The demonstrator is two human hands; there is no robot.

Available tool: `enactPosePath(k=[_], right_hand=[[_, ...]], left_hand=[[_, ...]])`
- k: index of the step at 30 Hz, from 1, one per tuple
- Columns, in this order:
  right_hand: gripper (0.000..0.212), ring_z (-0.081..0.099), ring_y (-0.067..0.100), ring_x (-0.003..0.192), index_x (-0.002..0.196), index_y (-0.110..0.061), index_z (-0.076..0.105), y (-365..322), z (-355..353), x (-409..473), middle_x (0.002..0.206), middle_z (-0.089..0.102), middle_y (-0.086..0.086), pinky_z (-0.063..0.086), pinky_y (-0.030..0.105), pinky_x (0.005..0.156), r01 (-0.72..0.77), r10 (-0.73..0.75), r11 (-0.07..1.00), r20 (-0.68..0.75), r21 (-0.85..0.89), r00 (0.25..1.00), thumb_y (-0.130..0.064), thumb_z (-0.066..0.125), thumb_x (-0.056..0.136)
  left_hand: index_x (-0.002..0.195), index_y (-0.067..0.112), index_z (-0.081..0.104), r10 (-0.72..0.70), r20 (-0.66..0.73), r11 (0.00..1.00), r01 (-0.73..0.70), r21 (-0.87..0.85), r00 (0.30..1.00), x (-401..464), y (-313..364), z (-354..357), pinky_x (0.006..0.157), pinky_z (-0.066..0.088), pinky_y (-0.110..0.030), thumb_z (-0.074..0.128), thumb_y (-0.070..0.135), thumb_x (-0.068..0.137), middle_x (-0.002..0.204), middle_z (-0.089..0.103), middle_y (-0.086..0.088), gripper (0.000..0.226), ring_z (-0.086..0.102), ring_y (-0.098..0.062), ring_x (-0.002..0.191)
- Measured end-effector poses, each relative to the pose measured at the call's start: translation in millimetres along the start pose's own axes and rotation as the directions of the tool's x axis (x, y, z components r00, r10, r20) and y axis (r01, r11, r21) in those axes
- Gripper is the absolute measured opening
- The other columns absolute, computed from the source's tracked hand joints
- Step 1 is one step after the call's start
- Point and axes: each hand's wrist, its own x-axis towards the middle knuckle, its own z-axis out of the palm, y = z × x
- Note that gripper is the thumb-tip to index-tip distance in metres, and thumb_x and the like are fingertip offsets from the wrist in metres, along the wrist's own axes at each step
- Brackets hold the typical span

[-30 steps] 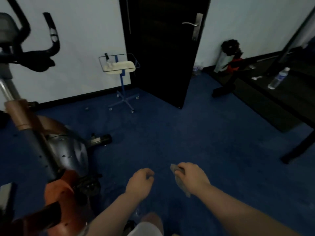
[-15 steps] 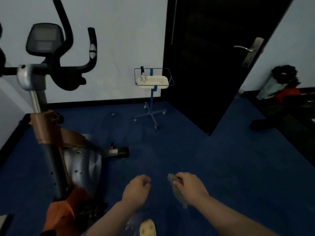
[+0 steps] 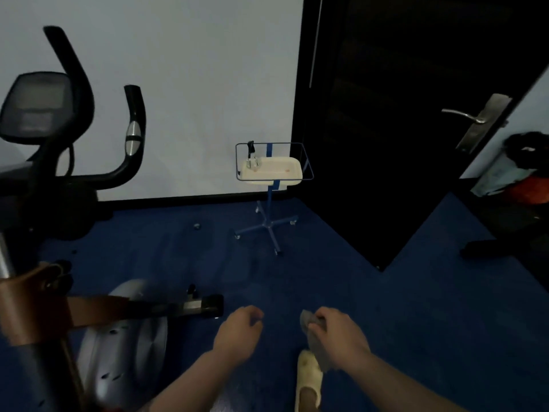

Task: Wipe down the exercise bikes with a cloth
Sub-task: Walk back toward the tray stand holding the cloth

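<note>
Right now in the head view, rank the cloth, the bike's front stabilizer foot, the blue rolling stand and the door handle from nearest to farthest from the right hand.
1. cloth, gripped in the right hand
2. stabilizer foot, left, on the floor
3. blue rolling stand, ahead by the wall
4. door handle, upper right

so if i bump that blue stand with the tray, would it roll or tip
The blue stand would probably roll: its crossed base seems to sit on small casters. It may also tip, since the white tray sits high on one thin pole. It looks light.
</note>
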Motion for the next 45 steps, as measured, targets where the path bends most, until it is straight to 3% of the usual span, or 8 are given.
enactPosePath(k=[8,13,21,27,32,40,43,45], right_hand=[[0.02,0.056,0.007,0.091,0.107,-0.026,0.06,-3,-76,139,0.106,0.059,-0.008,0.049,0.027,0.077,0.101,-0.101,0.994,-0.019,0.047,0.995,-0.038,0.05,0.094],[0.022,0.057,0.009,0.092,0.109,-0.026,0.06,-2,-113,217,0.108,0.059,-0.007,0.05,0.028,0.077,0.131,-0.13,0.991,0.025,-0.03,0.991,-0.038,0.051,0.094],[0.022,0.056,0.01,0.091,0.111,-0.025,0.059,-27,-124,316,0.107,0.057,-0.006,0.05,0.029,0.078,0.132,-0.13,0.991,0.095,-0.018,0.987,-0.038,0.051,0.095],[0.015,0.056,0.009,0.087,0.098,-0.024,0.06,-57,-133,396,0.1,0.059,-0.006,0.05,0.029,0.076,0.114,-0.112,0.993,0.069,-0.015,0.991,-0.037,0.054,0.093],[0.019,0.057,0.014,0.091,0.102,-0.022,0.06,-81,-147,458,0.103,0.06,-0.004,0.048,0.031,0.078,0.078,-0.078,0.997,0.044,0.015,0.996,-0.037,0.053,0.093],[0.02,0.06,0.017,0.091,0.108,-0.019,0.063,-89,-167,556,0.104,0.064,0.001,0.048,0.029,0.073,0.023,-0.03,0.996,0.077,0.083,0.997,-0.031,0.056,0.093],[0.023,0.06,0.018,0.083,0.103,-0.018,0.063,-94,-170,606,0.099,0.065,0.004,0.05,0.029,0.065,-0.002,-0.011,0.994,0.121,0.108,0.993,-0.035,0.05,0.095],[0.026,0.061,0.021,0.082,0.099,-0.018,0.063,-96,-168,639,0.097,0.066,0.005,0.054,0.033,0.069,-0.024,0.011,0.996,0.136,0.089,0.991,-0.038,0.048,0.094]], left_hand=[[0.116,0.022,0.06,-0.048,-0.086,0.999,0.048,0.002,0.995,122,76,-28,0.096,0.048,-0.033,0.047,0.023,0.092,0.124,0.061,0.003,0.028,0.059,-0.015,0.11],[0.116,0.024,0.06,-0.057,-0.112,0.997,0.051,-0.056,0.992,180,120,-36,0.096,0.049,-0.038,0.046,0.024,0.092,0.124,0.06,0.004,0.028,0.058,-0.016,0.111],[0.117,0.021,0.059,-0.157,-0.086,0.987,0.152,-0.059,0.984,262,120,-72,0.097,0.047,-0.036,0.047,0.023,0.092,0.124,0.061,0.0,0.028,0.058,-0.017,0.112],[0.117,0.022,0.059,-0.138,-0.067,0.99,0.135,-0.04,0.988,349,122,-123,0.096,0.047,-0.034,0.045,0.022,0.092,0.124,0.061,0.001,0.029,0.058,-0.017,0.111],[0.113,0.022,0.062,-0.12,-0.059,0.993,0.119,-0.016,0.991,416,128,-161,0.092,0.049,-0.035,0.046,0.023,0.091,0.12,0.064,0.001,0.027,0.06,-0.019,0.106],[0.118,0.022,0.061,-0.192,0.002,0.98,0.192,-0.052,0.981,466,128,-168,0.098,0.047,-0.038,0.047,0.023,0.092,0.125,0.062,0.0,0.03,0.059,-0.019,0.112],[0.116,0.021,0.061,-0.256,-0.016,0.963,0.254,-0.088,0.966,477,128,-170,0.097,0.048,-0.041,0.047,0.023,0.091,0.123,0.063,-0.001,0.029,0.059,-0.021,0.11],[0.115,0.021,0.062,-0.28,-0.021,0.955,0.277,-0.107,0.96,492,132,-173,0.097,0.048,-0.041,0.048,0.023,0.091,0.123,0.063,0.0,0.028,0.059,-0.02,0.11]])
